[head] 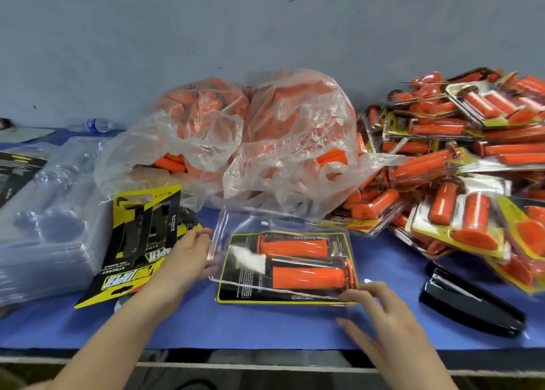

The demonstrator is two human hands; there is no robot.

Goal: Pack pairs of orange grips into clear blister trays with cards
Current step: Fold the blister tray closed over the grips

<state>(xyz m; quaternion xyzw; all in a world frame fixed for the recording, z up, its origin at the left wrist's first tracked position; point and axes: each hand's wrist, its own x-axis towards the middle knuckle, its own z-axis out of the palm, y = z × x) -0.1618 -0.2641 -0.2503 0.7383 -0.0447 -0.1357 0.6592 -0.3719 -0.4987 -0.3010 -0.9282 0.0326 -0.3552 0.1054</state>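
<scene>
1. Cards [138, 242]: stacked where you can reach them.
2. Your left hand [188, 260]: curved fingertips at the tray's left edge, likely steadying it; pinch unconfirmed.
3. Tray [283, 295]: centre, in front of you; 2 grips [298, 261] lie left-to-right, collars at opposite ends.
4. Your right hand [380, 316]: fingers spread, tips on the near right corner, probably pressing it closed.

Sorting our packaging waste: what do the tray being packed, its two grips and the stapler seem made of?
Blister tray: thin clear plastic, glossy; the card shows through and glare streaks it. Orange grips: probably rubber or soft plastic, matte, no sharp highlights. Stapler: glossy black shell, plastic or painted metal, unclear which.
</scene>
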